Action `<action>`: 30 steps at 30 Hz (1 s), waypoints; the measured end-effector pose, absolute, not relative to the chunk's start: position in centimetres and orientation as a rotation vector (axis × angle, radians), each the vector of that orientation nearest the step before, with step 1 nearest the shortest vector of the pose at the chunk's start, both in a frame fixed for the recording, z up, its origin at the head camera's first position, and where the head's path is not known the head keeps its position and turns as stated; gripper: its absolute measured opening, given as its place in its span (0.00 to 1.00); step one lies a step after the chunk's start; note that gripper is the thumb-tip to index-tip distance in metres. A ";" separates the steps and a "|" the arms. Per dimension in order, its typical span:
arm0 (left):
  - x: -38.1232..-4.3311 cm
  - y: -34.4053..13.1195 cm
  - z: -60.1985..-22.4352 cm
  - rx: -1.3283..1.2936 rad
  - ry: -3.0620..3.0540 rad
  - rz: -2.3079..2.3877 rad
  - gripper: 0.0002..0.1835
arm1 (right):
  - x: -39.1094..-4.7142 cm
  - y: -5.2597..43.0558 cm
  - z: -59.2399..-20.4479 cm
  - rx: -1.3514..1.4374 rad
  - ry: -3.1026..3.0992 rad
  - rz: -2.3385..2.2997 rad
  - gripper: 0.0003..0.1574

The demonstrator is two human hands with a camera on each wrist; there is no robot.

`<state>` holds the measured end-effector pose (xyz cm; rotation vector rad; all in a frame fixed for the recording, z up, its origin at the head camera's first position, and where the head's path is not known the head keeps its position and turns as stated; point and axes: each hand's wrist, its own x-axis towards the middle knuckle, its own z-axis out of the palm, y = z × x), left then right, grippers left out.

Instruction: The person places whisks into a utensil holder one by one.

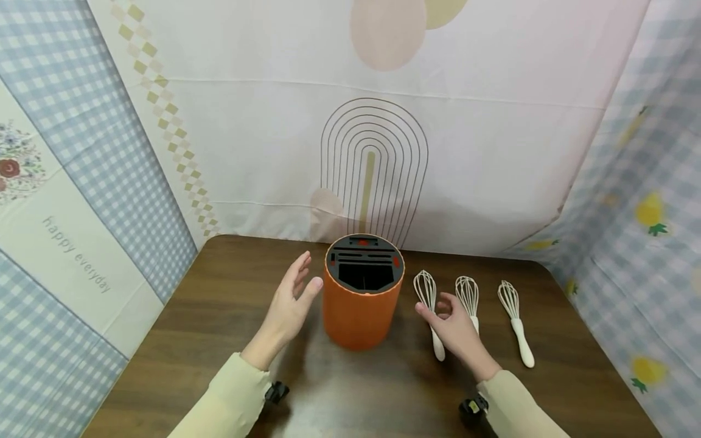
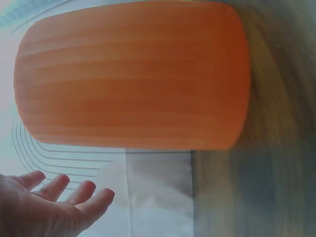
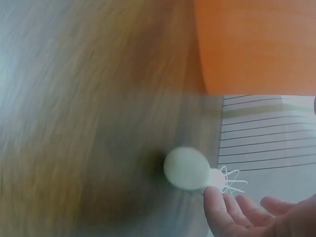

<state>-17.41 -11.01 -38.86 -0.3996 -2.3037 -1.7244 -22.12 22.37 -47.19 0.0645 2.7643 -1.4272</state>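
Observation:
An orange utensil holder (image 1: 358,316) with a black slotted top (image 1: 363,250) stands upright on the wooden table. Just left of it is my left hand (image 1: 287,307), fingers loosely extended and nothing held; the left wrist view shows the holder's ribbed side (image 2: 133,79) beyond the hand (image 2: 64,205). My right hand (image 1: 454,325) reaches over the nearest of the white whisks (image 1: 426,289), thumb and fingers apart around its upper handle. In the right wrist view that whisk's rounded handle end (image 3: 186,168) lies close by the fingertips (image 3: 215,197).
A second whisk (image 1: 467,292) is partly covered by my right hand, and a third whisk (image 1: 516,322) lies farther right. Behind the table (image 1: 230,274) hangs a printed white cloth (image 1: 263,152). Checked cloths flank both sides.

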 end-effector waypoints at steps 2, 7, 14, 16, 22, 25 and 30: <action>-17.9 -10.7 -38.9 -0.411 -2.276 -1.771 0.29 | -22.2 22.4 -47.3 0.116 2.720 -1.459 0.58; -18.9 -10.0 -39.0 -0.421 -2.220 -1.831 0.28 | -22.3 22.7 -47.7 0.205 2.635 -1.472 0.59; -19.7 -9.1 -39.2 -0.523 -2.123 -1.869 0.25 | -22.8 23.2 -48.2 0.299 2.384 -1.658 0.59; -19.7 -8.9 -39.2 -0.527 -2.123 -1.855 0.25 | -22.9 23.2 -48.3 0.305 2.373 -1.669 0.59; -19.7 -8.6 -39.0 -0.502 -2.160 -1.820 0.26 | -22.9 23.2 -48.7 0.320 2.422 -1.638 0.53; -20.0 -8.5 -38.9 -0.492 -2.169 -1.823 0.26 | -23.0 23.2 -49.0 0.331 2.461 -1.620 0.47; -20.7 -8.0 -38.8 -0.479 -2.174 -1.804 0.25 | -23.1 23.6 -49.3 0.342 2.495 -1.615 0.38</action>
